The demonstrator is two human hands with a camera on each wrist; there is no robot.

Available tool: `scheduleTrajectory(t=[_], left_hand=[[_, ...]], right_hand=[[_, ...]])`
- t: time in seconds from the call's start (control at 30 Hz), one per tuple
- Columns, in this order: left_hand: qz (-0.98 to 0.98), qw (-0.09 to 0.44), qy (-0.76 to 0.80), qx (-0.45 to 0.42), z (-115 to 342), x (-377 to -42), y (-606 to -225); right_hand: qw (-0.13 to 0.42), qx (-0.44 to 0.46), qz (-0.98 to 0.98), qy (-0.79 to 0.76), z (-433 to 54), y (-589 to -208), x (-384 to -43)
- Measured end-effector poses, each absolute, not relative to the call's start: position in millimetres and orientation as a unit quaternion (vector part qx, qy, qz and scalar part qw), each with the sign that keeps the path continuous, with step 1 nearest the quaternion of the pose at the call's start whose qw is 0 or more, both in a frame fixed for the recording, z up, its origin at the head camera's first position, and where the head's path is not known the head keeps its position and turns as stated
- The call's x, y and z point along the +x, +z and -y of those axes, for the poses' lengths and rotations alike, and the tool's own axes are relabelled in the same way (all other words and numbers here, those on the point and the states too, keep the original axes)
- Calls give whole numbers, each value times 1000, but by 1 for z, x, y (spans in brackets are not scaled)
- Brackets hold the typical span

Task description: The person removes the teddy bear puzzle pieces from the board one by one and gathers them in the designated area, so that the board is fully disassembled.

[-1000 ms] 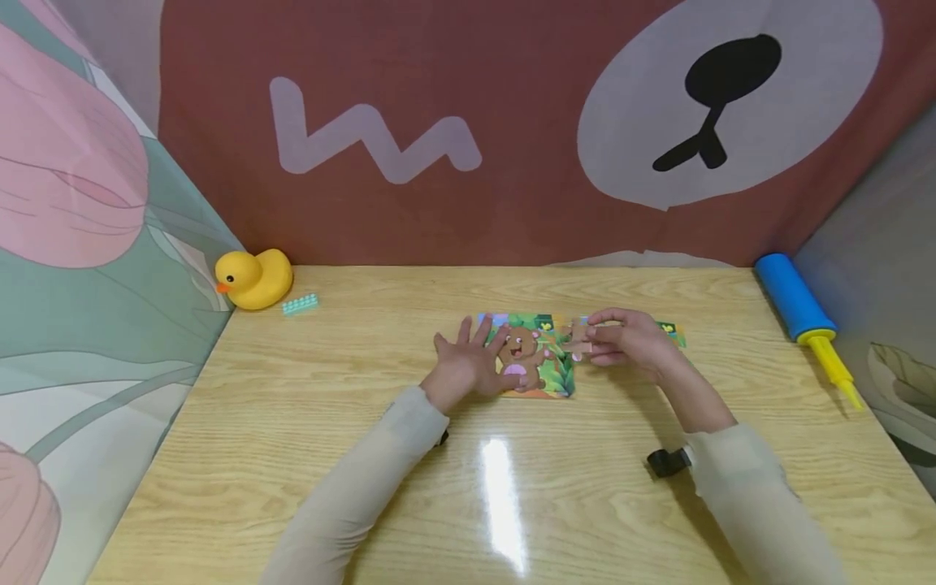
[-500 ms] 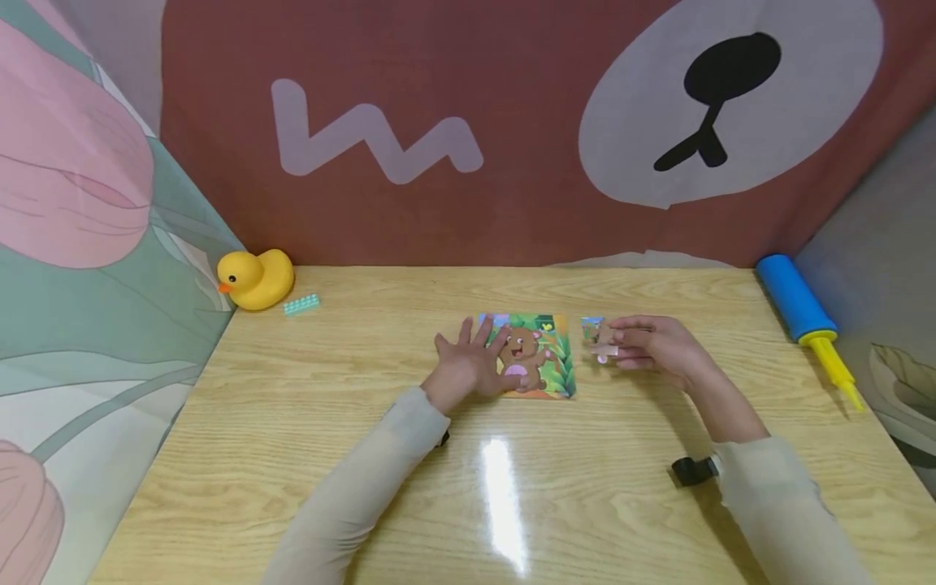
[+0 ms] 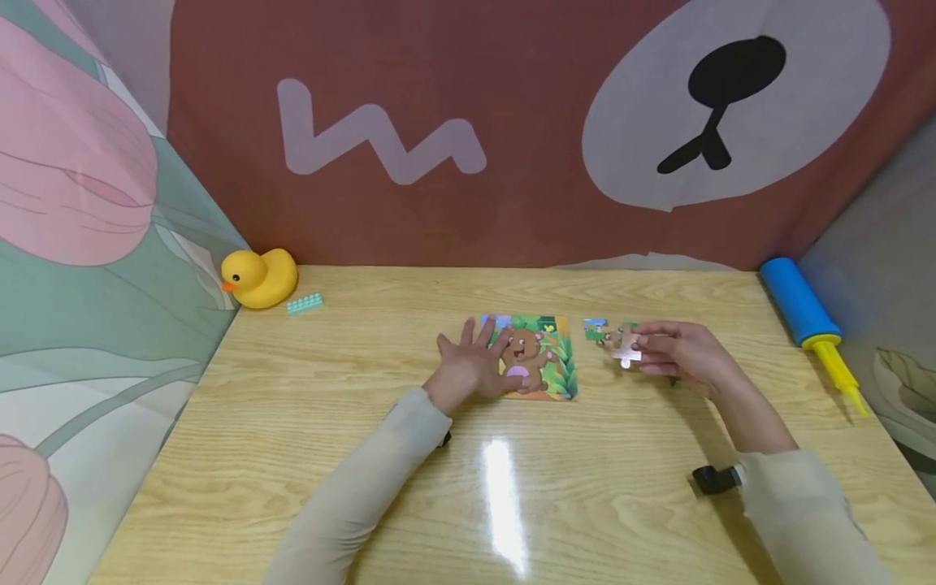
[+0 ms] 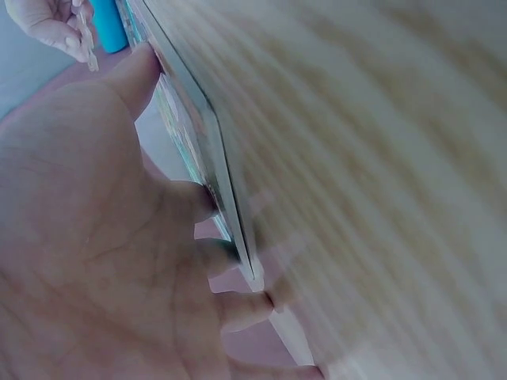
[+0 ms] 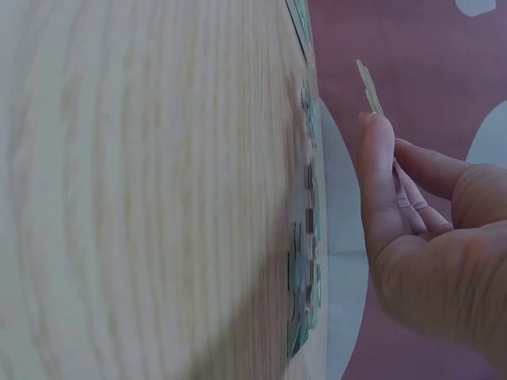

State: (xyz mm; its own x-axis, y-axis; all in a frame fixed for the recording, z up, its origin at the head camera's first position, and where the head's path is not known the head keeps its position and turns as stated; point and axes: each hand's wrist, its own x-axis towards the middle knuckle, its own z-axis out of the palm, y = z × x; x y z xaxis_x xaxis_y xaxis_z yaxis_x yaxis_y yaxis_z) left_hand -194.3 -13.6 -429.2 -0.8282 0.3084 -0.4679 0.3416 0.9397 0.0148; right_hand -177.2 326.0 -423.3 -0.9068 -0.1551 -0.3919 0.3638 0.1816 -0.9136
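A flat puzzle board with a bear picture [image 3: 552, 375] lies on the table in the head view. My left hand [image 3: 468, 370], fingers spread, rests across its left part; the left wrist view shows the thumb and fingers along the board's edge [image 4: 207, 150]. To the right of the board, my right hand [image 3: 687, 356] pinches a jigsaw puzzle piece [image 3: 626, 351] between thumb and fingers. That piece is held up off the table, as the right wrist view shows. Below it lie loose puzzle pieces [image 5: 305, 273], partly hidden by the hand in the head view.
A yellow rubber duck [image 3: 263, 278] and a small mint toy brick [image 3: 305, 304] stand at the back left. A blue pump with a yellow nozzle [image 3: 800, 301] lies along the right edge. A printed cloth backdrop [image 3: 512, 219] borders the table behind.
My right hand has moved right, away from the bear picture, carrying the puzzle piece. Loose pieces beside the picture have come partly into view. The left hand has stayed in place.
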Motion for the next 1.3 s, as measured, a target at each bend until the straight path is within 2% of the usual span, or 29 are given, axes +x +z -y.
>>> scheduleTrajectory(t=[0.63, 1.3], left_hand=[[-955, 240, -30, 170, 14, -194, -430], [-955, 239, -24, 171, 14, -194, -429]], right_hand=[[208, 78, -695, -684, -338, -429, -173], [210, 74, -770, -598, -343, -433, -170]])
